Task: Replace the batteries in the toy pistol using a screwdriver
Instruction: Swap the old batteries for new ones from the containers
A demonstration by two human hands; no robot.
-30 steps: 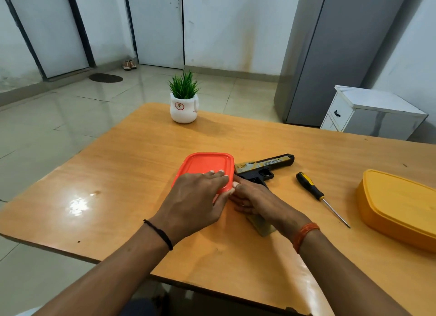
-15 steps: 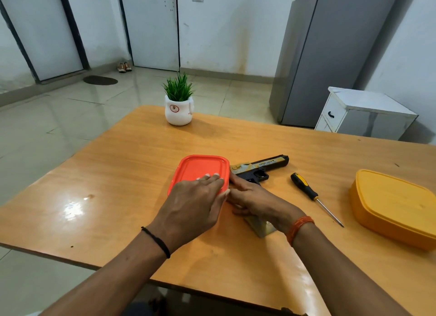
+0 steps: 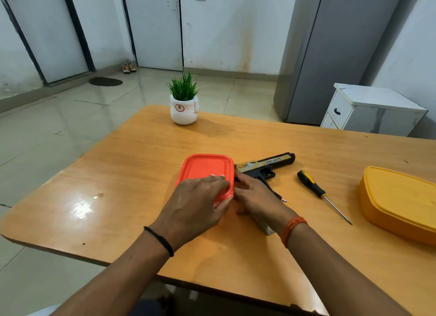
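- The black-and-gold plastic toy pistol lies flat on the orange-brown wooden tabletop, about midway between the left and right edges, barrel pointing toward the right edge; its handle runs toward the near edge and is mostly hidden under the right hand.
- The left hand lies on the near right corner of the flat orange rectangular plastic box; the fingers rest on the lid and the thumb wraps the near edge, so its grip is grasping the box.
- The right hand sits just beside the box's right side, over the pistol's handle, fingertips at the box's edge. Whether its grip closes on the box or on the pistol cannot be told.
- A pale block-like piece shows under the right wrist; what it is cannot be told.
- The screwdriver with a black-and-yellow handle and thin metal shaft lies loose to the right of the pistol, apart from both hands, tip pointing toward the near right corner.
- A larger yellow rounded plastic box with its lid on stands at the right edge of the tabletop.
- A small green plant in a white ceramic pot stands near the far edge.
- A black cord band circles the left wrist and an orange thread band the right wrist.
- Beyond the tabletop stand a grey refrigerator and a small white drawer cabinet.
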